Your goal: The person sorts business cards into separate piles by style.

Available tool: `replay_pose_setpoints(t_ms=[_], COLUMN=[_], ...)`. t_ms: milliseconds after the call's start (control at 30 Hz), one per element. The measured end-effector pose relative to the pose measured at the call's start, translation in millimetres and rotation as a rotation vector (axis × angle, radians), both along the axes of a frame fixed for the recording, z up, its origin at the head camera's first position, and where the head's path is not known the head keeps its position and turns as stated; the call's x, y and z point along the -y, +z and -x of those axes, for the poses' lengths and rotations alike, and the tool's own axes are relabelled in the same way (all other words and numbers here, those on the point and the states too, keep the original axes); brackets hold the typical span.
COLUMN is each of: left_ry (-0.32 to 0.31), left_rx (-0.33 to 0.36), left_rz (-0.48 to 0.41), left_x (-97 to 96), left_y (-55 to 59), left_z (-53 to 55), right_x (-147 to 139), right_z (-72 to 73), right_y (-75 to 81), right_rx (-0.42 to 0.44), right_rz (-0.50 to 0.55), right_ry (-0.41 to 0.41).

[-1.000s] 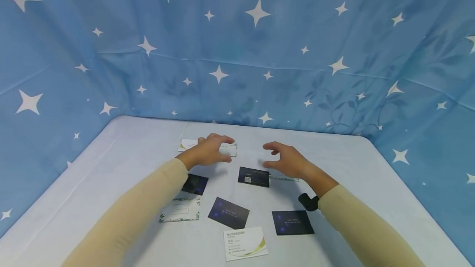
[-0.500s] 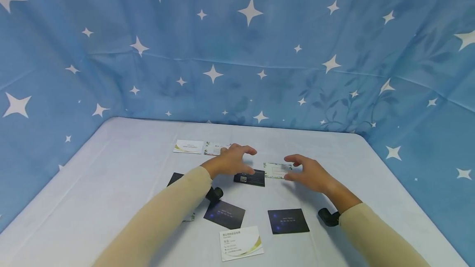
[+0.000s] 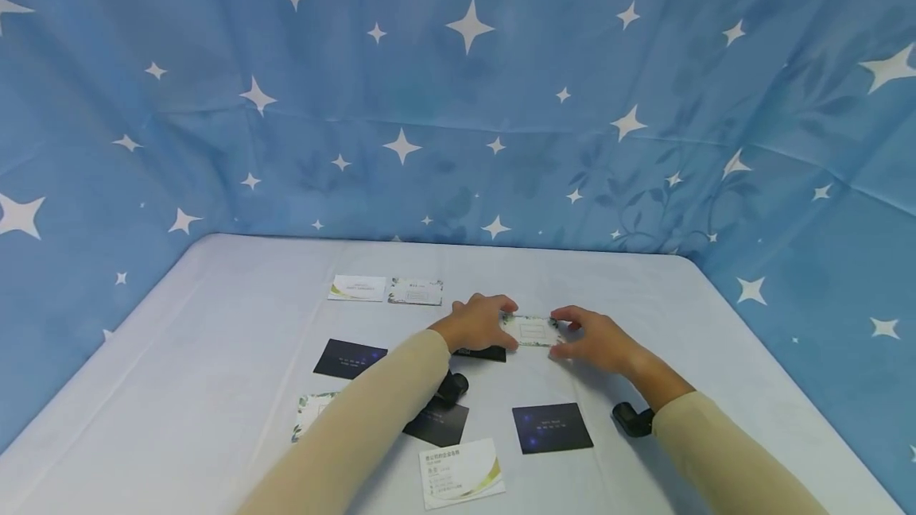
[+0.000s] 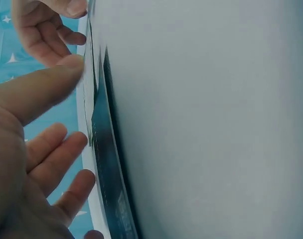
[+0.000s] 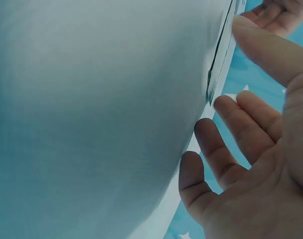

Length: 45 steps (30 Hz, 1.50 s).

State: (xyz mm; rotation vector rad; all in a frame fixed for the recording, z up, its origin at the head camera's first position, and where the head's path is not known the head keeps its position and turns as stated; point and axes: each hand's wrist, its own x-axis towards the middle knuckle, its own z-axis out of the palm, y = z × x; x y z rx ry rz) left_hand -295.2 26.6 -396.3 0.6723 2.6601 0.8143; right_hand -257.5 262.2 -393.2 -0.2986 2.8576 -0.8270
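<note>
A white card with green leaf corners [image 3: 533, 331] lies flat between the two hands in the head view. My left hand [image 3: 481, 324] is at its left end, thumb and fingers spread apart, above a black card [image 3: 492, 354] that it partly hides. At the white card's right end my right hand [image 3: 597, 340] has its thumb at the near edge and fingers at the far edge. In the left wrist view the left thumb [image 4: 54, 84] is close to the cards. The right thumb [image 5: 261, 47] reaches the white card's edge in the right wrist view; firm contact is unclear.
At the back left lie a white-and-gold card [image 3: 358, 288] and another leafy card [image 3: 416, 292]. Nearer are dark blue cards [image 3: 553, 427], a white company card [image 3: 461, 473] and a leafy card [image 3: 310, 412] partly under the left sleeve. A starry blue curtain [image 3: 458, 102] stands behind the table.
My left hand has moved right, from the back-left cards to the left end of the leafy card. My right hand has shifted right to its right end. The view has turned slightly.
</note>
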Motion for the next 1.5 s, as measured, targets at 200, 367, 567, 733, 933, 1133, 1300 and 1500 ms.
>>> replay_pose_setpoints(t_ms=[200, 367, 567, 733, 933, 1133, 1300, 1500], left_ry=[0.009, 0.023, 0.021, 0.019, 0.028, 0.039, 0.046, 0.045], left_rx=[-0.019, -0.031, -0.045, -0.063, -0.073, -0.063, -0.061, -0.065], left_rz=[0.031, 0.046, 0.034, 0.028, 0.043, 0.038, 0.018, -0.05], left_x=[-2.3, -5.0, -7.3, -8.3, -7.4, -3.3, 1.6, 11.9], left_y=[-2.8, -2.1, -3.2, -3.2, -3.2, -1.5, 3.4, 10.2], left_z=[-1.9, -2.0, -2.9, -3.8, -5.0, -7.1, -5.2, -0.1], right_x=[1, 1, 1, 0, 1, 1, 0, 4], right_z=[0.4, 2.9, 5.0, 5.7, 5.4, 3.7, 0.3, 0.7], right_y=[-3.3, -2.1, 1.0, 1.4, 0.4, 2.1, 11.5, 17.4], right_rx=[-0.026, 0.007, 0.022, 0.015, -0.013, -0.069, -0.115, -0.162], right_rz=[-0.048, -0.073, -0.07, -0.052, -0.066, -0.052, -0.036, -0.012], right_ry=[0.012, 0.003, 0.009, 0.008, 0.02, 0.061, 0.055, 0.05])
